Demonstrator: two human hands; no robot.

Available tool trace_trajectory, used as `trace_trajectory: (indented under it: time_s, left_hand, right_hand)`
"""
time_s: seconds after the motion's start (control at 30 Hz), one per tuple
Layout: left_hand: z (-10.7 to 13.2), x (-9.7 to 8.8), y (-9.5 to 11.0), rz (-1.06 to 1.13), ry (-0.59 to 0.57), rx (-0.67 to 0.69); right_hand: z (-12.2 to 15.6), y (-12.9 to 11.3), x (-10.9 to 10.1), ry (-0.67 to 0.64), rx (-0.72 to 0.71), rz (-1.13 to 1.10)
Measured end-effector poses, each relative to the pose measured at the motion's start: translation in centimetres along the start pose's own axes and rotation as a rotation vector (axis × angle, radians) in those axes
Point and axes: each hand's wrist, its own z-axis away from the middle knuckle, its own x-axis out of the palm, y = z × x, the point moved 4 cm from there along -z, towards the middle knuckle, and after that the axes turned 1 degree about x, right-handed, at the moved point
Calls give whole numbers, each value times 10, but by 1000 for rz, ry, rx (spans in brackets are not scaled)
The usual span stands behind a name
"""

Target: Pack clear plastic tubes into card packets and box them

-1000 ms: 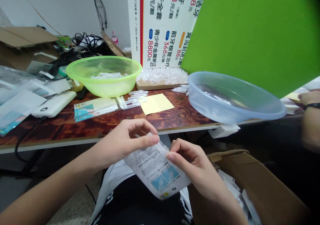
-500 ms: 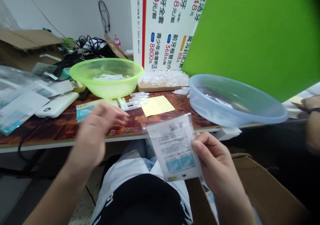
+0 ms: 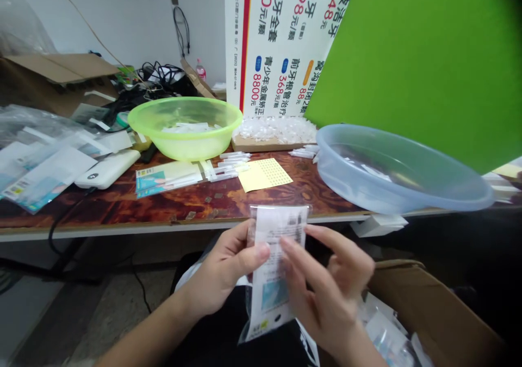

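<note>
It looks like a makeshift packing workroom: a green basin [image 3: 183,148] and a cardboard tray [image 3: 277,147] of clear pieces stand toward the back edge of the table [image 3: 305,194], a blue basin [image 3: 359,187] sits toward its right end, clear packets [image 3: 57,174] crowd its left, and an open carton [image 3: 432,302] of packaging sits below the front edge (the sign [image 3: 281,46] behind lists dental prices).

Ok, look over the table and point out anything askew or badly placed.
The blue basin: its near side appears to overhang the table's front edge, whereas the yellow-green basin sits farther back. It may be poorly supported, though its underside is hidden.
</note>
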Motion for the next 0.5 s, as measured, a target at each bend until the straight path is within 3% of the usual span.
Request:
trace_trajectory:
  time_s: [0.13,0.37,0.43,0.5]
  left_hand:
    - [-1,1,-2,-79,28,48]
    - [2,10,7,-306,40,69]
    - [6,12,9,-404,26,67]
    - [8,13,11,-452,14,77]
  right_hand:
    - [-4,-10,8,-128,-73,4]
    - [0,-23,16,-122,-104,346]
    - [-1,-20,15,-136,-64,275]
    - [-1,-8,13,-132,76,66]
